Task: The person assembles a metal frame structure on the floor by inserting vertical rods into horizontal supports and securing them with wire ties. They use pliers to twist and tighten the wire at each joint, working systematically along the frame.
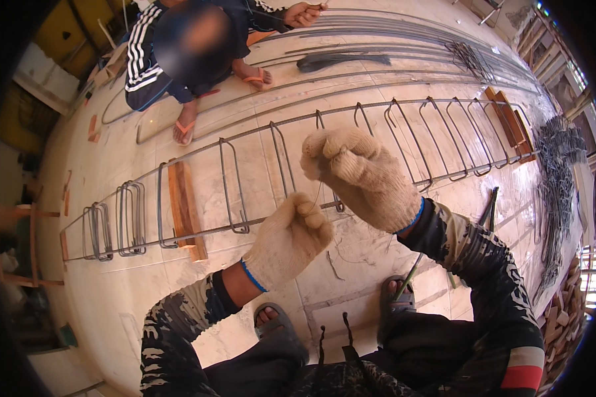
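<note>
Both my hands wear cream knitted gloves with blue cuffs and are raised over a rebar frame. My left hand (290, 235) is closed, its fingers pinching a thin wire (320, 193). My right hand (363, 173), higher and further right, is also closed, and the wire runs up to its curled fingers. Beneath them lies the rebar frame (281, 159), two long steel bars with bent stirrups spaced along them. Several stirrups (131, 218) are bunched near its left end. My right glove hides part of the frame.
Wooden blocks (183, 198) prop the frame. Long loose bars (377, 26) and a dark wire bundle (341, 61) lie beyond it. A co-worker in a striped jacket (146, 49) crouches at the far left. Tangled wire (559, 172) is piled right. A dark forked thing (490, 208) lies beside my right sleeve.
</note>
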### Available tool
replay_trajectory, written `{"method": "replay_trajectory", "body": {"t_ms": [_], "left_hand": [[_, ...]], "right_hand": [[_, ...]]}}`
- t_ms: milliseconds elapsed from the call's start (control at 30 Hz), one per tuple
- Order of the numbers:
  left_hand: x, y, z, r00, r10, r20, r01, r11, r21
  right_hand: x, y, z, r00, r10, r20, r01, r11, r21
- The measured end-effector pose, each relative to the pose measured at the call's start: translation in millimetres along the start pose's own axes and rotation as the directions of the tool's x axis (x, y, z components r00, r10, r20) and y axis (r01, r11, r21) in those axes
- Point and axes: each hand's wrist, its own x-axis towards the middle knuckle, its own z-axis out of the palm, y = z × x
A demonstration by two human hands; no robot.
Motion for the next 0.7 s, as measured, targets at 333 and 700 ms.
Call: {"method": "replay_trajectory", "body": {"t_ms": [333,700], "left_hand": [[-1.5,28.8,-6.7,0.914,0.005,-0.405,-0.045,0.995,-0.089],[-2.6,53.7,3.6,0.996,0.01,-0.083,-0.023,0.987,-0.161]], "right_hand": [[8.4,-55.0,10.0,0.638,-0.1,0.764,0.77,0.095,-0.631],[-40.6,11.3,9.4,0.634,-0.077,0.769,0.772,0.116,-0.625]]}}
